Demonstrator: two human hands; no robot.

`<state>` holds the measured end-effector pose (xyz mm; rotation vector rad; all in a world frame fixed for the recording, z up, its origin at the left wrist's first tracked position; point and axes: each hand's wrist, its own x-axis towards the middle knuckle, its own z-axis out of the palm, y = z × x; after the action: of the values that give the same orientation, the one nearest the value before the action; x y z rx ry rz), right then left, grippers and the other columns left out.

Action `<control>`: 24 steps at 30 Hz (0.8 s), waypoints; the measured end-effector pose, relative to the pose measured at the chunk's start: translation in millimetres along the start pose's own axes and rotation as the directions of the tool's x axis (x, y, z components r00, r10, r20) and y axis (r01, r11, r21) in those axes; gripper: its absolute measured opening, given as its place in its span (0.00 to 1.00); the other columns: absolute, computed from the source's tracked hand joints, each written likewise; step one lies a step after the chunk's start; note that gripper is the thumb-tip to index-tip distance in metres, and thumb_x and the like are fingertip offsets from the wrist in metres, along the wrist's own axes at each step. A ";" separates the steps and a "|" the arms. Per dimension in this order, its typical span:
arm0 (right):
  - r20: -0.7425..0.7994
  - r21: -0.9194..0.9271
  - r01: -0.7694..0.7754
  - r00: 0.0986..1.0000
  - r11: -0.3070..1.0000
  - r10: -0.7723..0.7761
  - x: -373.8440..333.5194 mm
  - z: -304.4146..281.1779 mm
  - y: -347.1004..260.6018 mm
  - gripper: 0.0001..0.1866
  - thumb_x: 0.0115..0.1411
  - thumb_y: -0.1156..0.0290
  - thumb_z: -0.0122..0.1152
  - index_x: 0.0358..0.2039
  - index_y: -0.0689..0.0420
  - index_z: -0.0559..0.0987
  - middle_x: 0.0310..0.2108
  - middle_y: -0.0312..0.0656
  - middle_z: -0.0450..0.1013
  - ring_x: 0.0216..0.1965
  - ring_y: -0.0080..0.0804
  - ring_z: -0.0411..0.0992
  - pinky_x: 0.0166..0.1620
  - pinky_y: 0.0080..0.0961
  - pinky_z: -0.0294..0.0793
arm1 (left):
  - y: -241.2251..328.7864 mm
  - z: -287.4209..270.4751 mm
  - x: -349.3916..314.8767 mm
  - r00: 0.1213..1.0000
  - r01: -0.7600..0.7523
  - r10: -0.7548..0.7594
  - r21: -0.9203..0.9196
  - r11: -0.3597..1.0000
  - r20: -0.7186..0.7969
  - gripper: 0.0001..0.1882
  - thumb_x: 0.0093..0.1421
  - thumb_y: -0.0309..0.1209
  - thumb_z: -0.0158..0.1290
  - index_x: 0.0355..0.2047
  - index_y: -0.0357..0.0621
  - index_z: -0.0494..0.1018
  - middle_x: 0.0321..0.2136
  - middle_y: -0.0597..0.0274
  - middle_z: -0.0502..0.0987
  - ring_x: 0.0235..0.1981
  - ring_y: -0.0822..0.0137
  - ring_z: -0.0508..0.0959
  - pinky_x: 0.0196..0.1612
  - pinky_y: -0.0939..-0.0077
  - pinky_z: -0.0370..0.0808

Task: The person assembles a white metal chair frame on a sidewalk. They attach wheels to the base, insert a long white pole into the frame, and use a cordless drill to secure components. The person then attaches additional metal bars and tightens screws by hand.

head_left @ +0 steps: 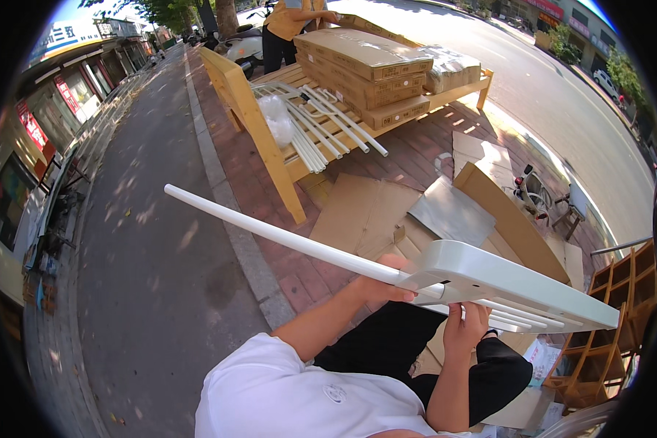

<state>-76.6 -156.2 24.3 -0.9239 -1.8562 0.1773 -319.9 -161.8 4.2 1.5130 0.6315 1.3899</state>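
A long white tube (pixel 285 239) slants out to the left over the pavement. Its right end meets the corner of a white slatted panel (pixel 518 281) with a rounded edge, in front of my lap. My left hand (pixel 388 283) is wrapped round the tube just beside that corner. Close by, under the panel's near edge, my right hand (pixel 466 325) is closed in a pinch against the panel. What its fingers hold, if anything, is too small or hidden to tell. Small dark holes show on the panel's underside.
Several white tubes (pixel 314 131) and clear plastic wrap (pixel 275 120) lie on a wooden bed frame (pixel 270 153) beside stacked cartons (pixel 365 66). Flattened cardboard (pixel 365 212) covers the paving. A wooden shelf unit (pixel 606 321) stands right. Another person (pixel 288 25) is behind the cartons.
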 end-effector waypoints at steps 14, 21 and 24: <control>-0.033 0.017 -0.041 0.999 0.999 0.042 0.5 1.3 -4.1 0.07 0.52 0.79 0.66 0.33 0.63 0.83 0.32 0.48 0.78 0.38 0.49 0.74 0.51 0.42 0.68 | -1.9 4.6 -2.6 0.998 -0.040 0.038 -0.032 0.999 -0.050 0.18 0.55 0.41 0.69 0.30 0.41 0.77 0.26 0.63 0.81 0.27 0.67 0.80 0.31 0.71 0.75; 0.018 0.031 0.004 1.000 1.000 -0.004 11.4 -3.3 -8.0 0.01 0.53 0.80 0.65 0.27 0.61 0.81 0.30 0.47 0.78 0.33 0.48 0.74 0.45 0.37 0.67 | 4.7 8.1 0.2 0.998 -0.047 0.047 0.017 0.999 -0.029 0.18 0.55 0.41 0.69 0.31 0.40 0.76 0.25 0.62 0.81 0.27 0.67 0.80 0.30 0.71 0.75; -0.015 0.058 -0.020 1.000 0.998 0.021 10.7 -5.5 -7.4 0.03 0.53 0.81 0.65 0.29 0.61 0.82 0.31 0.47 0.78 0.34 0.47 0.74 0.46 0.37 0.68 | 2.2 8.2 3.1 0.997 -0.070 0.070 -0.002 0.998 -0.009 0.18 0.55 0.40 0.69 0.31 0.40 0.75 0.25 0.62 0.81 0.26 0.67 0.80 0.30 0.71 0.76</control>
<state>-77.9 -155.8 38.3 -0.9022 -1.8183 0.2346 -311.9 -162.4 8.4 1.5408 0.5869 1.4509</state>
